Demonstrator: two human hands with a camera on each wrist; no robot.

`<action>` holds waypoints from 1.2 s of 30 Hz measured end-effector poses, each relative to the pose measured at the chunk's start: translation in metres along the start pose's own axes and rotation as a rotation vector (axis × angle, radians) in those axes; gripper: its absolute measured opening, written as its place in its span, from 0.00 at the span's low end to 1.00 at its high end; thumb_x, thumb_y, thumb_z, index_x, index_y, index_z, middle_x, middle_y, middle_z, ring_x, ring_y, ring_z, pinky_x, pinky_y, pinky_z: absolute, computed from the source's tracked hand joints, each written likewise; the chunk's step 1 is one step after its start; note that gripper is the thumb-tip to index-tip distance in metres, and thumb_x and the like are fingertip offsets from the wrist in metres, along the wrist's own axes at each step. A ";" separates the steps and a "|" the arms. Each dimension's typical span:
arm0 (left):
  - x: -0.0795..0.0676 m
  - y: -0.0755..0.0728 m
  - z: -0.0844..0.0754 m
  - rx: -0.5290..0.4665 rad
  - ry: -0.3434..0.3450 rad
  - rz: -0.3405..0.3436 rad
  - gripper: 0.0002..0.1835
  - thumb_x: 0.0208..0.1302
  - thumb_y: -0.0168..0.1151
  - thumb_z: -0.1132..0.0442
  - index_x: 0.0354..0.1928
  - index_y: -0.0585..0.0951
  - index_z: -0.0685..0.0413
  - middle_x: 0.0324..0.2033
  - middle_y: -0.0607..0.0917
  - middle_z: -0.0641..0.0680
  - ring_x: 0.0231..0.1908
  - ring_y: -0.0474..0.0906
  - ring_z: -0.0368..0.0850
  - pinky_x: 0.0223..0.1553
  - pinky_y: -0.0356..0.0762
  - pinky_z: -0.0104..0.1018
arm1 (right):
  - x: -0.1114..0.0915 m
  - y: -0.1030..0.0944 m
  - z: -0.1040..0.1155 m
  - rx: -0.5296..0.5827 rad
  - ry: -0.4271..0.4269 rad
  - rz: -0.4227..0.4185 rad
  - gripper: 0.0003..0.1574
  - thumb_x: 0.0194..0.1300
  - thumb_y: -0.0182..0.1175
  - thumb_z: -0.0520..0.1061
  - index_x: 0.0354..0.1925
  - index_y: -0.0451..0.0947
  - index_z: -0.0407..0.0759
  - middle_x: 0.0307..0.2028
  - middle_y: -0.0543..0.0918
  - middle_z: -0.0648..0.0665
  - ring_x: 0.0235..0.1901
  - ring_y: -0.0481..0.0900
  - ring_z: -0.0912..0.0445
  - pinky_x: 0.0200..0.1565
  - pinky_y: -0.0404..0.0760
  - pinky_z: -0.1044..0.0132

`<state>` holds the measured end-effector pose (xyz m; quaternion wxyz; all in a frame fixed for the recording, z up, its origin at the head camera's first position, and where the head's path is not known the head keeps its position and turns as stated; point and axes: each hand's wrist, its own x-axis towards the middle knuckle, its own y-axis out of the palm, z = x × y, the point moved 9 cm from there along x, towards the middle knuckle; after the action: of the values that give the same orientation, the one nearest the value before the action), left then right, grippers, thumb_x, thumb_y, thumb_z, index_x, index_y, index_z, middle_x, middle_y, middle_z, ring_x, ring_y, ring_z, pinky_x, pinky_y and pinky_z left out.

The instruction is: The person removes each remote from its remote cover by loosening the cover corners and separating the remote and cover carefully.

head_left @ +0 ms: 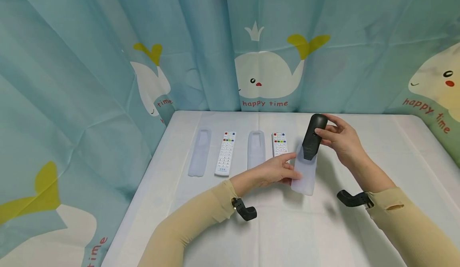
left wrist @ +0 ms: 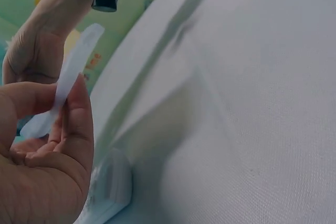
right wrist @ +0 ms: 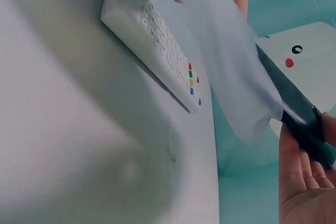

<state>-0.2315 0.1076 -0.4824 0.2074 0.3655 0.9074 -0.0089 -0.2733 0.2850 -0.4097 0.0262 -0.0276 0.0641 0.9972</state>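
In the head view, a black remote control point(head_left: 314, 133) is tilted above the right part of the table. My right hand point(head_left: 339, 139) grips its upper end between thumb and fingers. Its lower end overlaps the top of a translucent white silicone cover point(head_left: 304, 179); whether it sits inside the opening I cannot tell. My left hand point(head_left: 274, 170) pinches the cover's left edge, thumb on one face and fingers on the other, as the left wrist view shows with the cover point(left wrist: 73, 69). In the right wrist view, the remote point(right wrist: 310, 132) slants past the cover point(right wrist: 226, 61).
Left of the hands lie a translucent cover point(head_left: 199, 153), a white remote point(head_left: 225, 154), a second cover point(head_left: 256, 149) and a second white remote point(head_left: 279, 143), partly behind my left hand. The white table point(head_left: 341, 239) meets a blue whale-print curtain point(head_left: 201, 59).
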 end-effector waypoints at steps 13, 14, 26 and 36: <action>0.005 -0.012 -0.007 0.046 0.034 -0.156 0.20 0.66 0.68 0.70 0.58 0.74 0.58 0.41 0.88 0.54 0.42 0.83 0.43 0.47 0.83 0.44 | -0.001 0.020 -0.006 0.032 0.022 0.108 0.54 0.68 0.67 0.34 0.79 0.45 0.32 0.43 0.85 0.50 0.40 0.87 0.60 0.43 0.85 0.69; 0.005 -0.013 -0.007 0.056 0.035 -0.161 0.20 0.66 0.68 0.70 0.57 0.75 0.57 0.40 0.88 0.55 0.42 0.83 0.43 0.47 0.83 0.45 | -0.001 0.021 -0.006 0.029 0.029 0.116 0.54 0.69 0.66 0.34 0.79 0.44 0.30 0.43 0.85 0.50 0.40 0.87 0.60 0.44 0.85 0.69; 0.003 -0.013 -0.008 0.089 0.057 -0.135 0.26 0.67 0.66 0.72 0.65 0.72 0.60 0.37 0.88 0.55 0.41 0.83 0.43 0.47 0.84 0.44 | -0.002 0.024 -0.010 0.013 0.075 0.205 0.48 0.71 0.63 0.33 0.76 0.46 0.34 0.41 0.89 0.47 0.38 0.89 0.56 0.43 0.85 0.66; 0.004 -0.010 -0.002 0.107 0.025 -0.098 0.30 0.66 0.68 0.69 0.69 0.70 0.59 0.38 0.88 0.54 0.40 0.83 0.42 0.42 0.83 0.40 | -0.004 0.024 -0.012 -0.111 0.057 0.191 0.47 0.70 0.66 0.36 0.76 0.51 0.34 0.40 0.88 0.51 0.38 0.88 0.57 0.41 0.86 0.65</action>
<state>-0.2417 0.1034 -0.4837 0.1756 0.3311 0.9249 -0.0632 -0.2704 0.2599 -0.4182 -0.0723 -0.0511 0.0116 0.9960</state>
